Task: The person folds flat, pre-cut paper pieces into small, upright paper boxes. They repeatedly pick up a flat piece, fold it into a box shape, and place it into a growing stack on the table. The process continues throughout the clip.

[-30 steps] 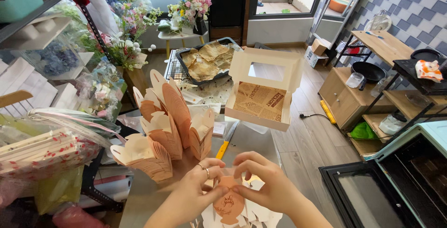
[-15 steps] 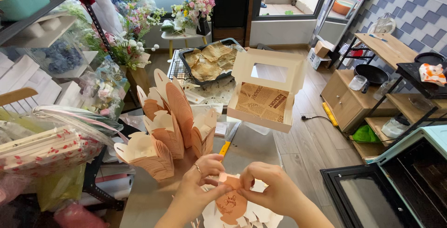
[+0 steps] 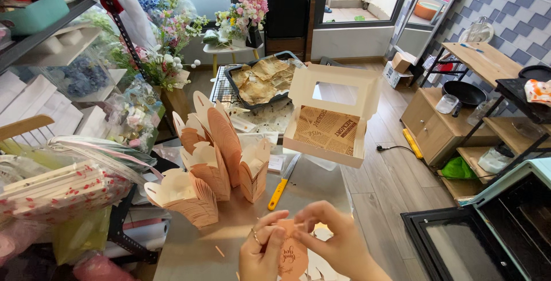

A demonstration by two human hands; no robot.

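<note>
A person's left hand (image 3: 261,255) and right hand (image 3: 338,241) are meeting at the bottom edge of the head view, both pinching a small peach-coloured paper tag (image 3: 293,255) between thumb and fingertips, the other fingers curling in close around it. The tag is hanging just above the brown tabletop (image 3: 229,229), between the two hands. Just beyond the hands, a cluster of pleated peach paper boxes (image 3: 215,160) is standing upright with flaps open, and a yellow-handled knife (image 3: 281,183) is lying beside them. Farther back, an open white window-lid cake box (image 3: 333,114) lined with printed brown paper is sitting near a dark baking tray (image 3: 261,80) holding crumpled parchment. Flower bouquets (image 3: 241,17) are crowding the far end.
</note>
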